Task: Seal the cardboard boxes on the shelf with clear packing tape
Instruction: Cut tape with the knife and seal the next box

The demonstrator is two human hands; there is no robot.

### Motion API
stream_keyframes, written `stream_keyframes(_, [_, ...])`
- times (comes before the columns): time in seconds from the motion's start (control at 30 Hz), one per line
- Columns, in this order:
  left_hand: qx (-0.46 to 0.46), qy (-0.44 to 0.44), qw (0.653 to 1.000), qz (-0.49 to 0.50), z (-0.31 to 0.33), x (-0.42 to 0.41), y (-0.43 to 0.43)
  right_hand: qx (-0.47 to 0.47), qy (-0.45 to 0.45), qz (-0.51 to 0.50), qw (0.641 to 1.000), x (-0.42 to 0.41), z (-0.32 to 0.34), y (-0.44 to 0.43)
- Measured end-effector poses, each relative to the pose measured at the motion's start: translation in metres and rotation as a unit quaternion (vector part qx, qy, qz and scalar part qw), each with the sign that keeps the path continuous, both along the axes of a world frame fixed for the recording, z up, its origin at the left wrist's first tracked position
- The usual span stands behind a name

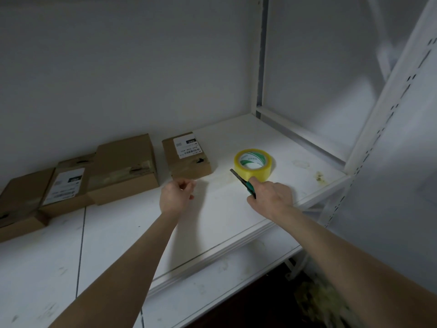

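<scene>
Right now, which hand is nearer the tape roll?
Right. The right hand, gripping a cutter, is just in front of the tape roll; the left hand is well to its left, before a labelled box.

Matt brown cardboard boxes [186, 157], glossy yellowish tape roll [254, 165], smudged white painted shelf [236, 209]

White shelf [224, 209] in front of you carrying everything. At your left: leftmost box [21, 200], second box [63, 185] bearing label, big box [123, 166], all sitting packed together near back wall. Small labelled box [186, 159] lying just right of them, gap between. Yellowish tape roll [261, 172] lying flat further right. Stains [319, 177] showing near your right front corner.
</scene>
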State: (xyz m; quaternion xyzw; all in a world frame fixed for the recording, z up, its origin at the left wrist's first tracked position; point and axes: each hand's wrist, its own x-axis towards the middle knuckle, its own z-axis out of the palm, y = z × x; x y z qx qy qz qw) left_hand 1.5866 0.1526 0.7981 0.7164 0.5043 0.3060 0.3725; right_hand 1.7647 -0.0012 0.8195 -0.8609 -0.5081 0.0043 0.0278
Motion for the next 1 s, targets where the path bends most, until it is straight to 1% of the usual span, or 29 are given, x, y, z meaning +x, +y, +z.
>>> stream_keyframes(0.13, [0.012,-0.003,1.0,0.001,0.005,0.003,-0.001,-0.005,-0.011,0.006,1.0,-0.004,0.0,0.005])
stream_keyframes(0.33, [0.034,0.011,0.999,-0.019,0.011,0.003,-0.001,-0.022,0.001,0.016,1.0,-0.01,0.0,0.012])
stream_keyframes(0.73, [0.037,-0.04,0.998,-0.033,0.02,0.012,-0.005,-0.067,0.004,0.009,0.998,-0.005,0.008,0.026])
stream_keyframes(1.0, [0.026,-0.067,0.996,-0.052,0.029,0.026,-0.013,-0.097,-0.02,0.011,0.995,-0.002,0.015,0.033])
